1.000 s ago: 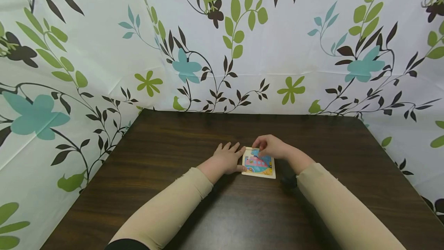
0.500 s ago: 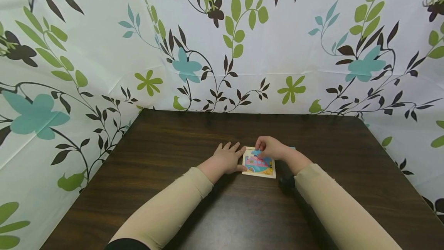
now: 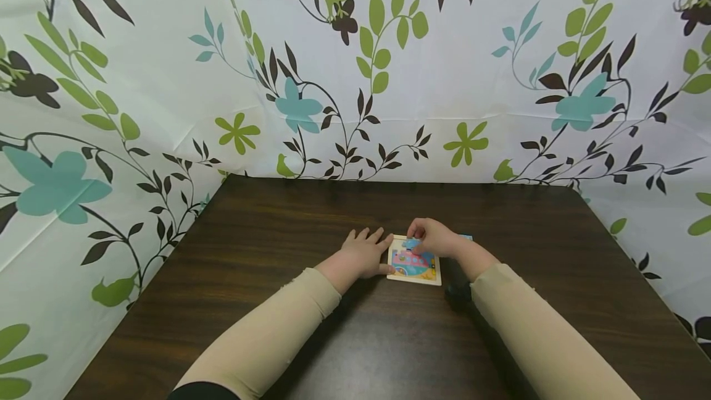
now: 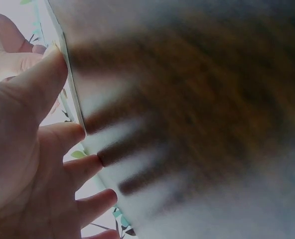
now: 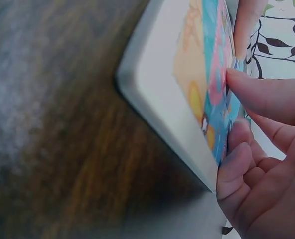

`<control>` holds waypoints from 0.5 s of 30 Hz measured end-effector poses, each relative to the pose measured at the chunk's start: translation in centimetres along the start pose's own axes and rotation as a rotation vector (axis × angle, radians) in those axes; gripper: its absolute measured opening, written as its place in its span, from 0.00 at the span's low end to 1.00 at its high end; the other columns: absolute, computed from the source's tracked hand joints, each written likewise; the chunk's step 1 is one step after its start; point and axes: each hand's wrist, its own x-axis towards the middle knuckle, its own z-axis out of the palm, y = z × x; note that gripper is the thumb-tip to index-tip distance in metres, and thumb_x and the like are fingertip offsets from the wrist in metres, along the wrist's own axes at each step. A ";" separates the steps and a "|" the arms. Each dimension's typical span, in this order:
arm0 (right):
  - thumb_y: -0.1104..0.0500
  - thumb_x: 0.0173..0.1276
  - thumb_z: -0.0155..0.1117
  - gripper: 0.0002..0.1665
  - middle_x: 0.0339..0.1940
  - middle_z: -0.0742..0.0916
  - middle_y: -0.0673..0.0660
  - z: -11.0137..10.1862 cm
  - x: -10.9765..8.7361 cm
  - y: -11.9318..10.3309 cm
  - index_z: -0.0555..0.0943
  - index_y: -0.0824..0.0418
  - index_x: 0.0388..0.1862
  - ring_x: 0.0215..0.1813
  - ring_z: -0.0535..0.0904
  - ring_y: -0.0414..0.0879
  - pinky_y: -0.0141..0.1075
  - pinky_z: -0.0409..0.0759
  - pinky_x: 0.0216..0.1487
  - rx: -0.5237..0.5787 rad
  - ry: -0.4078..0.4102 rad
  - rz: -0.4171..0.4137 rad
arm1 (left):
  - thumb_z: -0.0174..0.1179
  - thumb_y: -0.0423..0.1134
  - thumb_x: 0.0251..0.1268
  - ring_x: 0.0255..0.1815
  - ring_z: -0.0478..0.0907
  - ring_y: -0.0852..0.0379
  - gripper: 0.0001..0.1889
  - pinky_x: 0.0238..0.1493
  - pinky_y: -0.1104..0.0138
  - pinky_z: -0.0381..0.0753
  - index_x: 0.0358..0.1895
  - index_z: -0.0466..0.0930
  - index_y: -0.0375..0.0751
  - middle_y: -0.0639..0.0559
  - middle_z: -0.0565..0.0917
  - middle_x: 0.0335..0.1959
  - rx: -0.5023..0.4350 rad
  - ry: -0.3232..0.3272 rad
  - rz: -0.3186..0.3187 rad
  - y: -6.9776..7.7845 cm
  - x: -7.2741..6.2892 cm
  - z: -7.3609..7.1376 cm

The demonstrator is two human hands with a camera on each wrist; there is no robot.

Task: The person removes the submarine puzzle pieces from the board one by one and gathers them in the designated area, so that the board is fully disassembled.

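A small jigsaw puzzle in a pale wooden frame (image 3: 413,281) lies flat on the dark table, its picture pink, blue and yellow. My left hand (image 3: 363,255) lies spread at its left side, thumb and index finger touching the frame's edge. In the left wrist view the fingers (image 4: 68,134) are straight and apart. Over the upper part of the puzzle, my right hand (image 3: 436,237) pinches a blue puzzle piece (image 3: 411,244) between thumb and fingers. The right wrist view shows the thumb (image 5: 262,94) low against the board; the fingers partly hide the piece.
Behind the right wrist, the edge of something blue (image 3: 468,237) shows on the dark wooden table (image 3: 311,208). A dark object (image 3: 458,294) sits under the right wrist. A leaf-patterned cloth (image 3: 355,97) hangs around the table's back and sides.
My right hand has shifted slightly over the puzzle, and the blue piece under its fingers shows differently. A blue edge has come into view behind the right wrist. My left hand has stayed still.
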 end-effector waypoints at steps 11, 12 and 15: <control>0.70 0.58 0.73 0.16 0.36 0.78 0.56 0.4 -0.2 0.3 0.77 0.63 0.41 0.38 0.72 0.49 0.40 0.73 0.40 0.020 0.025 0.007 | 0.44 0.71 0.68 0.79 0.47 0.46 0.43 0.74 0.47 0.47 0.81 0.45 0.60 0.54 0.49 0.80 0.000 0.006 0.000 0.0 0.1 0.1; 0.69 0.57 0.74 0.16 0.36 0.78 0.56 0.4 -0.2 0.3 0.78 0.63 0.41 0.38 0.72 0.49 0.40 0.73 0.40 0.021 0.028 0.013 | 0.44 0.71 0.68 0.79 0.47 0.46 0.43 0.74 0.47 0.47 0.81 0.45 0.60 0.54 0.48 0.80 -0.001 0.005 0.000 0.0 0.1 0.1; 0.69 0.57 0.75 0.14 0.36 0.78 0.55 0.3 -0.1 0.4 0.79 0.63 0.40 0.38 0.72 0.49 0.40 0.73 0.40 0.018 0.038 0.019 | 0.44 0.71 0.68 0.79 0.46 0.46 0.43 0.74 0.47 0.47 0.81 0.44 0.60 0.54 0.48 0.80 -0.002 0.003 0.000 0.0 0.0 0.1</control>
